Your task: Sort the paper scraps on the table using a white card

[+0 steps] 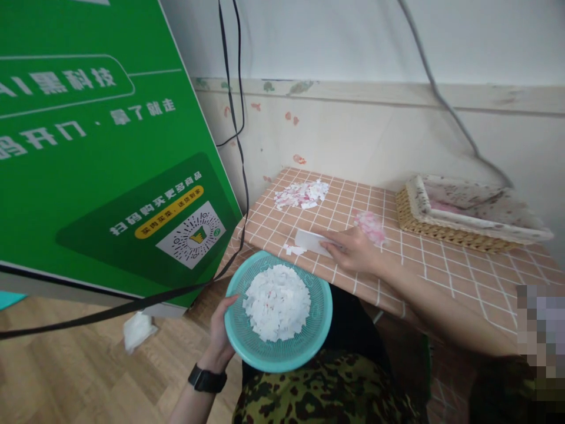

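Observation:
My left hand [221, 330] grips the left rim of a round turquoise plastic basket [324, 294], held just below the table's front edge. Inside it lies a heap of white paper scraps [277, 301] with a few pinkish bits. Above the tabletop, my right hand [353, 248] pinches a flat white card [309, 240], fingers closed on its right end. A few small paper scraps [293, 249] lie at the card's left end, near the table edge. Farther back on the table is a pile of white and pink paper scraps [302, 194].
The table [424, 265] has a brown checked cloth. A pink-and-white pile [369, 227] lies beyond my right hand. A cloth-lined wicker basket [459, 227] stands at the right. A green cabinet [88, 194] blocks the left, with black cables [242, 165] hanging. A white bag [139, 331] lies on the floor.

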Available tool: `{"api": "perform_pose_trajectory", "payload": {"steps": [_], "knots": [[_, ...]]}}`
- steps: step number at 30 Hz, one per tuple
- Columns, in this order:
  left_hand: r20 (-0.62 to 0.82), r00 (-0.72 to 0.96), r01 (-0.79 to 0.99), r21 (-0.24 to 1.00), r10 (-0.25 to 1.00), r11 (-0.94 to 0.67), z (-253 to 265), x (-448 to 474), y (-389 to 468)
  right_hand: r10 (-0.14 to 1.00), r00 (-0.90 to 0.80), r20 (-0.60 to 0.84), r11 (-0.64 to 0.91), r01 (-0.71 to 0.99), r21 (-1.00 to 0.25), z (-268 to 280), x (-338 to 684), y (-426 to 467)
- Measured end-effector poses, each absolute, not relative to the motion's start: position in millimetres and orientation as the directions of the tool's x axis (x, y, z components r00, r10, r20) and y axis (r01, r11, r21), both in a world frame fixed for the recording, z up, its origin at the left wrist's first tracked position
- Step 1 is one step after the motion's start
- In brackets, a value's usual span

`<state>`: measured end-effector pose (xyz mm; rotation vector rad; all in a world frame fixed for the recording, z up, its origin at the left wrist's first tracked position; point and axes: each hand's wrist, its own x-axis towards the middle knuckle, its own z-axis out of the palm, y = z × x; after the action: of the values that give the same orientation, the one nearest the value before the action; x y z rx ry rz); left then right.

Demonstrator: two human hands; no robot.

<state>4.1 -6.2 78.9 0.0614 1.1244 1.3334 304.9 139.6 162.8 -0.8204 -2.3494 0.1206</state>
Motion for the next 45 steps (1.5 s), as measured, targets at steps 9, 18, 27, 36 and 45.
{"api": "perform_pose_trajectory", "payload": {"steps": [9,18,27,36,45], "knots": [[-0.617,-0.184,-0.742,0.597,0.765,0.304,81.5,8.1,-9.1,0.536,-0.577,0.617,0.817,0.54,-0.205,146.8,308.2,123.6],[-0.609,-0.186,-0.734,0.608,0.771,0.302,80.7,5.8,-5.4,0.433,-0.632,0.642,0.887,0.426,-0.179,143.4,291.4,97.5],[-0.599,-0.158,-0.733,0.604,0.785,0.313,79.6,4.6,-4.4,0.545,-0.634,0.548,0.824,0.527,-0.209,150.8,280.4,116.8],[-0.613,-0.119,-0.712,0.601,0.781,0.363,77.0,0.8,-4.0,0.638,-0.534,0.555,0.746,0.605,-0.277,188.7,292.6,141.8],[-0.655,-0.104,-0.702,0.582,0.749,0.411,51.0,-0.4,-7.0,0.846,-0.3,0.442,0.398,0.906,-0.147,194.2,327.8,230.2]]}}
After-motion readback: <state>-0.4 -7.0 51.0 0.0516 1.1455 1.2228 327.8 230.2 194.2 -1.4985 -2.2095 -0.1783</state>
